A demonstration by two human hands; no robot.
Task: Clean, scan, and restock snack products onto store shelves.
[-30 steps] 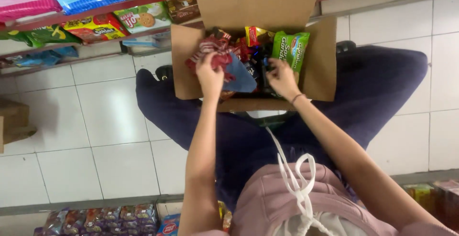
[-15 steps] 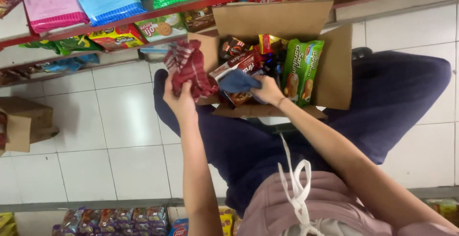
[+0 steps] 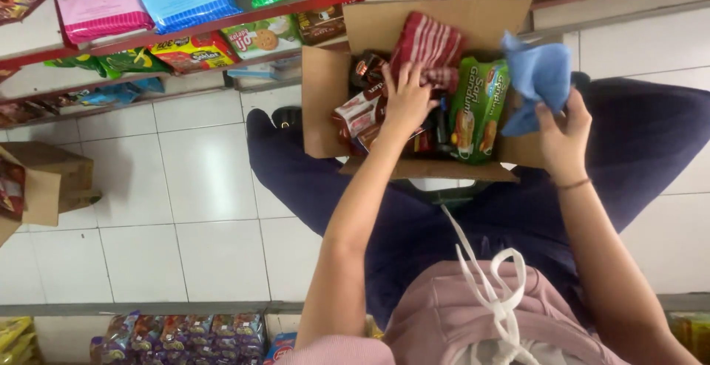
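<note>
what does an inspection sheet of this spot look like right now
surface: white tiled floor; the cardboard box rests on the person's lap, flaps open.
job's things: red striped packet, green biscuit packet and dark snack packets in the box; blue cloth raised at the box's right side.
clutter: a second, smaller cardboard box on the floor at left.
hands: left hand in the box, on the red striped packet; right hand grips the blue cloth.
cables: nothing seen; only a white drawstring on the pink garment.
surroundings: red shelf with pink, blue and green snack packs; more packets on a low shelf near the person.
</note>
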